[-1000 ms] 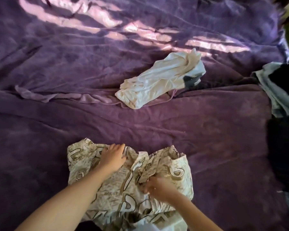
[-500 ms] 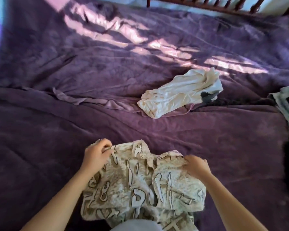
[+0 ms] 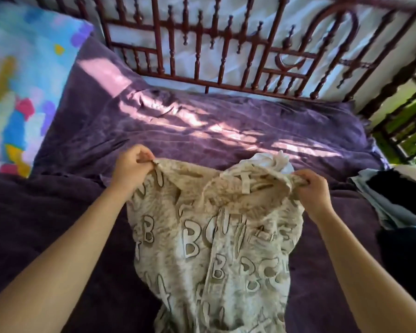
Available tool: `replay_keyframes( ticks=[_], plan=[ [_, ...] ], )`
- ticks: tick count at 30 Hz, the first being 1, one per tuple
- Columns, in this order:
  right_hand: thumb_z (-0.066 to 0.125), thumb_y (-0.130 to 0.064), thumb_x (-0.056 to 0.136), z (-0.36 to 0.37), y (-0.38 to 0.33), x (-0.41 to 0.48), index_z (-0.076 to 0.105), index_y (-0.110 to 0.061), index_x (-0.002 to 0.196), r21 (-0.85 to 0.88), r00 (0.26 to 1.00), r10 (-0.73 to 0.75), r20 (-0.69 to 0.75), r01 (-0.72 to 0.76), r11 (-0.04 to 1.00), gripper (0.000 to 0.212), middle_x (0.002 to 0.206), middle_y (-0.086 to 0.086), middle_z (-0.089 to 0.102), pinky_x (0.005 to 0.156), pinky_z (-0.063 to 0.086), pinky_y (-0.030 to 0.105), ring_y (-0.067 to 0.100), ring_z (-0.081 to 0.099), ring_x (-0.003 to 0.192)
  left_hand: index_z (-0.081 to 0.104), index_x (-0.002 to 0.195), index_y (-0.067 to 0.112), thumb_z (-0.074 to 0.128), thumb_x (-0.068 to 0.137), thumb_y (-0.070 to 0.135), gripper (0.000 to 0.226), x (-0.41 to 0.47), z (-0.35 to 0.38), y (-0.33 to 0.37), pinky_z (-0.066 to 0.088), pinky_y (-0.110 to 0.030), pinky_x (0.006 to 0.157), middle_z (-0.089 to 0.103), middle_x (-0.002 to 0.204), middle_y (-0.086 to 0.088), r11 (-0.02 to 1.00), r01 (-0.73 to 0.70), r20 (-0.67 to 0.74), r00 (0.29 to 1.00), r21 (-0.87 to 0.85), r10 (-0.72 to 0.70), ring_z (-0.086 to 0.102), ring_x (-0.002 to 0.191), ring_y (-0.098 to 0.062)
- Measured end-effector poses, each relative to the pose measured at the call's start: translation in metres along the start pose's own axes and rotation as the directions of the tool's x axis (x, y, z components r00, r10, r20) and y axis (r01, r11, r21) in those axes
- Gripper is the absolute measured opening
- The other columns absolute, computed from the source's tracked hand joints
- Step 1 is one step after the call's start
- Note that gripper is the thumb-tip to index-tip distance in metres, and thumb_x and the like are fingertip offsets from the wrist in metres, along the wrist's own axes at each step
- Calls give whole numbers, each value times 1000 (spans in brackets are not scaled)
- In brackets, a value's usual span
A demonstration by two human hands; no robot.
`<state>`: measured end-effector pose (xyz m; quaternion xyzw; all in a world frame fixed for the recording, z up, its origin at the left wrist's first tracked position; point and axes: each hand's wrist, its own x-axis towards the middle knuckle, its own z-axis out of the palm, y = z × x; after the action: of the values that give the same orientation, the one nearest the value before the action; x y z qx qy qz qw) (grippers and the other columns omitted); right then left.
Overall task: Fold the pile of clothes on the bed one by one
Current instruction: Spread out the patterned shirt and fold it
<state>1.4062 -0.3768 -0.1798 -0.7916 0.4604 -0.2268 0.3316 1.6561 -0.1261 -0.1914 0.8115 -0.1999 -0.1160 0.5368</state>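
A soft beige shirt (image 3: 214,236), printed with outlined block letters, was held up by its top edge over the near middle of the bed (image 3: 334,236), its body hanging in loose folds toward the near edge. The left hand (image 3: 130,168) pinched the top left corner between curled fingers and thumb; the right hand (image 3: 310,188) gripped the top right corner, fingers closed round bunched cloth. A wrinkled purple plush blanket (image 3: 202,131), streaked with sunlight, covered the bed. A crumpled white garment (image 3: 271,162) lay just behind the shirt, partly hidden. A pile of clothes (image 3: 394,200), grey and black, lay at the right edge. A bright patterned pillow (image 3: 17,80) stood at the far left corner beside a dark red turned-spindle railing (image 3: 202,44).
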Motion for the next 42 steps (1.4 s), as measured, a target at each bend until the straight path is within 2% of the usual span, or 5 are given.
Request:
replay_keyframes(
  ticks=[6,19,25,31,42],
  plan=[
    [58,-38,89,42,-22,30,21,-20,145,-511,992,118,41,-81,856,69,151,20,16,109,24,50,37,17,139,20,147,18,64,83,44,82,46,46,-5,23,-44,111,16,152,-19,796,24,86,992,604,-96,18,140,-35],
    [62,-17,87,75,222,-244,20,-19,148,-436,612,627,481,-454,777,74,152,8,25,108,30,36,27,29,137,29,144,11,67,85,23,71,-259,68,-213,35,-26,99,47,137,-9,722,515,521,500,463,-691,46,124,-20],
    [57,-12,89,78,223,-241,28,-13,144,-103,672,690,269,-692,714,63,121,12,54,94,47,46,31,56,108,54,126,9,55,88,9,38,-292,90,-211,42,-27,79,67,100,-5,694,384,340,663,609,-667,60,101,-24],
    [65,-18,82,88,227,-254,56,-1,105,-280,446,845,296,-805,523,30,96,14,62,81,53,39,29,60,84,66,105,5,59,88,12,20,-294,68,-210,38,-32,72,68,104,-13,698,409,96,821,588,-562,60,99,-34],
    [44,4,85,2,198,-291,57,3,99,-116,852,459,-253,-498,860,19,106,19,57,68,28,30,24,44,78,50,102,0,47,94,2,9,-307,-18,-187,44,-11,36,51,93,-16,883,437,-375,800,-171,-468,57,42,1]
  ],
)
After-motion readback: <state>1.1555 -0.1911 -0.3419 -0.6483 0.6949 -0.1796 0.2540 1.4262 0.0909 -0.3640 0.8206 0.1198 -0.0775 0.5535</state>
